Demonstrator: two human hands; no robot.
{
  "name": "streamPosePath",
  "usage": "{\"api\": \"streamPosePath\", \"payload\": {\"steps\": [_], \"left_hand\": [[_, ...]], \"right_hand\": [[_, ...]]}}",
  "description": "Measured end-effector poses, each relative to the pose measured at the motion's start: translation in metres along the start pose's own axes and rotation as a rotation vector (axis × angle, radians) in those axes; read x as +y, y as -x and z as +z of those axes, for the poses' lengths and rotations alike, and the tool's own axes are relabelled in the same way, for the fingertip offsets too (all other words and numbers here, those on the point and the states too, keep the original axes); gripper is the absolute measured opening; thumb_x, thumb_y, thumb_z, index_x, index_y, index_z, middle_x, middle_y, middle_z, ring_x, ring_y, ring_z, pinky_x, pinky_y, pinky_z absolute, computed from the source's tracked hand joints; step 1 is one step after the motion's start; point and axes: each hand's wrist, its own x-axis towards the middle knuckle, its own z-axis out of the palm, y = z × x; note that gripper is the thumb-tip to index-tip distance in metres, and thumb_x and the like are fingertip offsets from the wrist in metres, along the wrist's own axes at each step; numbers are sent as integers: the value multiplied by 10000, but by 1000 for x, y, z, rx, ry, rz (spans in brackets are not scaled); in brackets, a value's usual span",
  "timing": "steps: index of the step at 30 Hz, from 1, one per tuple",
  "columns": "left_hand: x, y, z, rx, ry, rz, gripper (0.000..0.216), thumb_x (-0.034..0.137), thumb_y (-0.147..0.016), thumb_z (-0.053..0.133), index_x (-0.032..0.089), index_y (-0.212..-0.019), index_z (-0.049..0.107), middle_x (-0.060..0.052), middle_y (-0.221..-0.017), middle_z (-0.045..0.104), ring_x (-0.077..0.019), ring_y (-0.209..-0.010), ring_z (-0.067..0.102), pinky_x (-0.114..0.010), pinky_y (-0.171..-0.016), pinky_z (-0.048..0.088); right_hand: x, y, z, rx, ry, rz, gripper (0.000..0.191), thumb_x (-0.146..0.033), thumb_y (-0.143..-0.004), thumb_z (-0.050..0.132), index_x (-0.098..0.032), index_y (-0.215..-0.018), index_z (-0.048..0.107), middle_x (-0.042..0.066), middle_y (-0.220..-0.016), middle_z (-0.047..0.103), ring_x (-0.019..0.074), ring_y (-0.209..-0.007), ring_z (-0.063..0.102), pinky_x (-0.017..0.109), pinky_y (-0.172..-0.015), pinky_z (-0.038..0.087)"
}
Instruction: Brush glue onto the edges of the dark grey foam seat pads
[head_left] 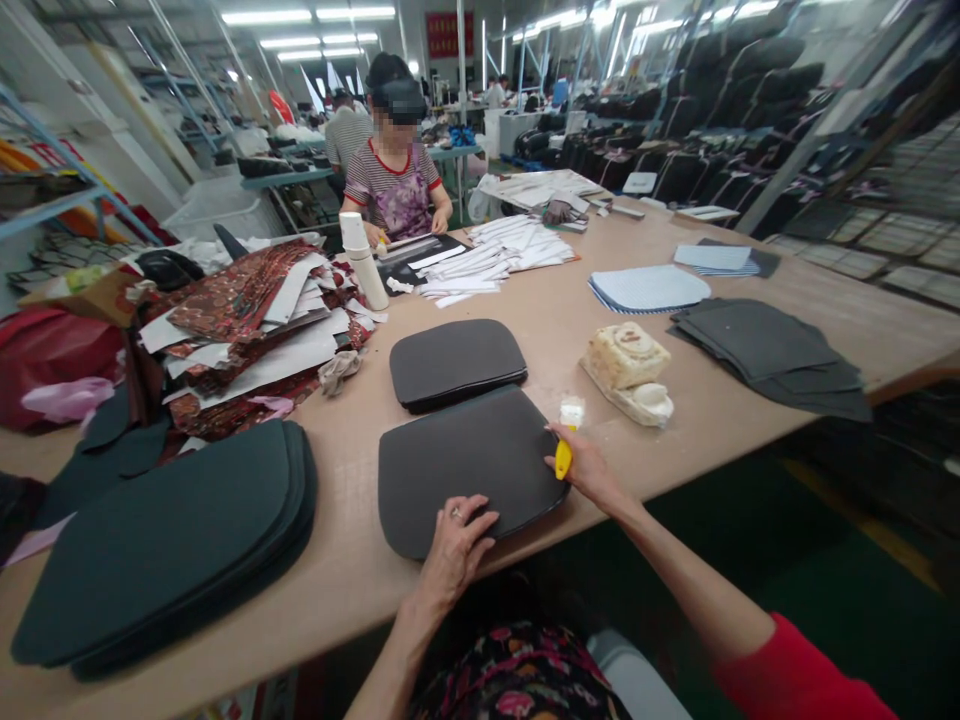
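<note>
A dark grey panel [465,460] with rounded corners lies in front of me, near the table's edge. My left hand [459,540] rests on its near side, fingers spread over the surface. At the panel's right edge, my right hand [581,462] is closed around a yellow-handled tool [563,458]. A pale, flat piece shows just beyond that handle, and I cannot make out whether it is the tool's head. Just behind the panel sits a smaller stack of dark grey panels [457,360]. To the right of my right hand stands a crusted, cream-coloured block-like container [626,360].
Dark green panels [172,540] are stacked at left, with patterned red and white pieces [255,330] heaped behind. Paper cups [364,260] stand near white strips [495,255]. Grey sheets [765,350] and a striped pad [649,287] lie right. A co-worker [394,180] sits opposite.
</note>
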Motion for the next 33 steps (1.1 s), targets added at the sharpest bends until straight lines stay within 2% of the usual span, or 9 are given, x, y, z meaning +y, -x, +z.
{"api": "streamPosePath", "payload": {"steps": [8, 15, 20, 22, 26, 29, 33], "left_hand": [[-10, 0, 6, 28, -87, 42, 312, 154, -826, 565, 277, -1107, 621, -81, -1235, 559, -249, -1103, 464, -468, -900, 448], [-6, -1, 6, 44, -59, 26, 315, 138, -818, 565, 283, -1090, 629, -81, -1225, 564, -250, -1086, 473, -460, -875, 458], [1, -4, 0, 56, 40, -10, 379, 201, -750, 677, 318, -1107, 618, -51, -1226, 574, -254, -1094, 485, -474, -904, 450], [-4, 3, -7, 125, 97, -58, 444, 259, -731, 705, 314, -1156, 591, -52, -1248, 561, -249, -1144, 470, -468, -967, 420], [-30, 38, -27, 446, 224, -305, 310, 296, -810, 579, 264, -1115, 618, -75, -1200, 577, -238, -1149, 487, -470, -1018, 377], [-54, 62, -40, 621, 314, -510, 294, 366, -786, 577, 212, -1026, 648, -104, -1099, 611, -246, -1032, 559, -441, -911, 460], [-73, 69, -41, 721, 513, -683, 410, 436, -714, 630, 148, -1007, 630, -103, -938, 655, -201, -838, 628, -348, -780, 516]], "right_hand": [[4, -2, 8, 30, 83, -50, 442, -217, -756, 570, -175, -1195, 534, 47, -823, 659, 179, -662, 599, 280, -611, 461], [4, 6, -5, 160, 216, -160, 278, -302, -785, 609, -167, -1028, 617, 128, -869, 614, 301, -855, 573, 416, -720, 467], [-7, 7, 13, 100, 143, -323, 200, -245, -825, 575, -207, -1019, 605, 89, -963, 606, 218, -878, 594, 334, -756, 499], [-9, 7, 24, 73, 114, -363, 195, -217, -821, 576, -216, -1014, 609, 87, -985, 603, 210, -877, 600, 330, -757, 509], [-5, 10, 33, 64, 78, -388, 219, -234, -834, 565, -195, -1046, 601, 119, -1033, 599, 245, -940, 592, 382, -795, 512], [0, 11, 31, 65, 73, -415, 245, -269, -858, 546, -172, -1080, 587, 139, -1044, 599, 259, -969, 581, 407, -822, 507], [7, 11, 33, 84, 73, -460, 274, -309, -879, 519, -157, -1099, 582, 150, -1035, 604, 258, -942, 586, 412, -805, 514]]}}
